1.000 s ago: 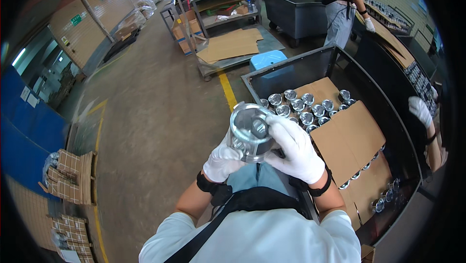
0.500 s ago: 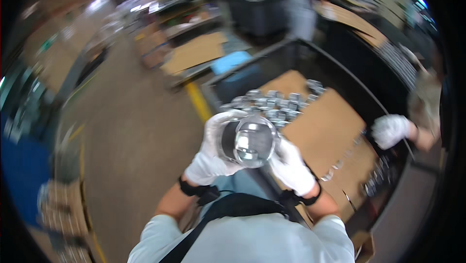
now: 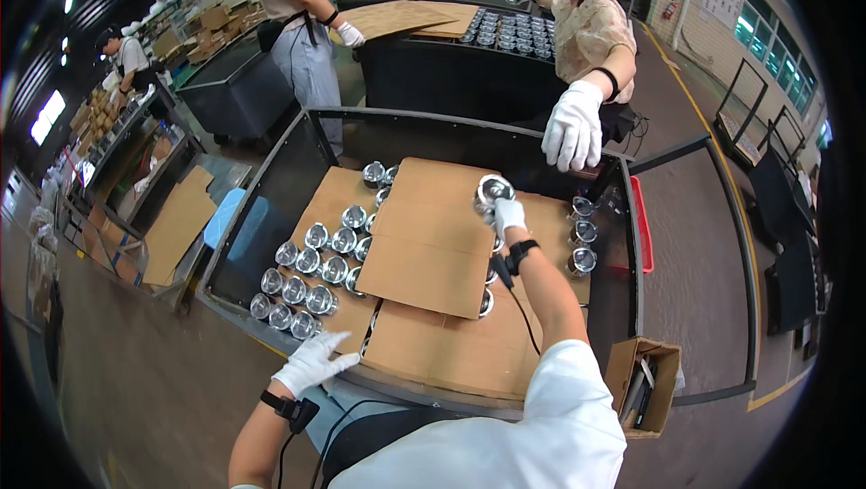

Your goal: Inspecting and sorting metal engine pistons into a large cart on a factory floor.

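Shiny round metal part (image 3: 492,191), apparently cup-shaped, in the gloved right hand (image 3: 508,216) above the cardboard sheet (image 3: 433,236)

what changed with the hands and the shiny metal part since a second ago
The left hand let go and dropped to the bin's near edge, open. The right hand alone carried the metal part forward over the cardboard sheets. The rows of parts stayed put.

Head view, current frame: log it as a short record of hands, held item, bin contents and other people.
right hand: gloved, grips a shiny metal cup over the bin
left hand: gloved, open, empty, at the bin's near rim
bin contents: cardboard sheets, rows of metal cups
other people: a co-worker's gloved hand reaches over the far rim
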Available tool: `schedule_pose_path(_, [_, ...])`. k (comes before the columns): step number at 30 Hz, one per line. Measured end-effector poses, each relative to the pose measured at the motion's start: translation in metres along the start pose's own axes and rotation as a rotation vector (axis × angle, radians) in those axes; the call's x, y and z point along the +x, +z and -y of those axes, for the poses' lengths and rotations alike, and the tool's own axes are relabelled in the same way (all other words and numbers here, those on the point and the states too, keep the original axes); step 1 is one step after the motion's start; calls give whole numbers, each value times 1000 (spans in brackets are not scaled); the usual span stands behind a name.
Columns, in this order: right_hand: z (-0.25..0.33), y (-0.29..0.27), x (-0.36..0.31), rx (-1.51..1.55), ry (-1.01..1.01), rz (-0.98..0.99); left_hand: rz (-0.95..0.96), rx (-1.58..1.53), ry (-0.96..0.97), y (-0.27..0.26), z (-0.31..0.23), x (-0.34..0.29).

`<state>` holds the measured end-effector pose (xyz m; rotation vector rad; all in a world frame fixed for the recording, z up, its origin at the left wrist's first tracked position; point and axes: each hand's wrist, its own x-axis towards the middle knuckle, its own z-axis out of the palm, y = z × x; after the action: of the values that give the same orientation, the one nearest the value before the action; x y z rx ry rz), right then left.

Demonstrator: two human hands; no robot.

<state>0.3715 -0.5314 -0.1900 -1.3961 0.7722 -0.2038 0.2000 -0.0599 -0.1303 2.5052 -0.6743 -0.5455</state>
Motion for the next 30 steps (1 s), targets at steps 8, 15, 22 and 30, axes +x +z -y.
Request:
schedule_pose_path(8, [-54, 5, 103, 120, 84, -106, -155, 361, 160, 34, 14, -14])
schedule_pose_path(15, [-2, 7, 88, 142, 24, -21, -173, 382, 138, 32, 10, -21])
schedule_pose_path(22, [45, -6, 81, 99, -35, -17, -137, 336, 115, 32, 11, -18])
schedule_pose_path(30, [70, -14, 75, 96, -64, -3, -106, 337, 93, 34, 17, -19])
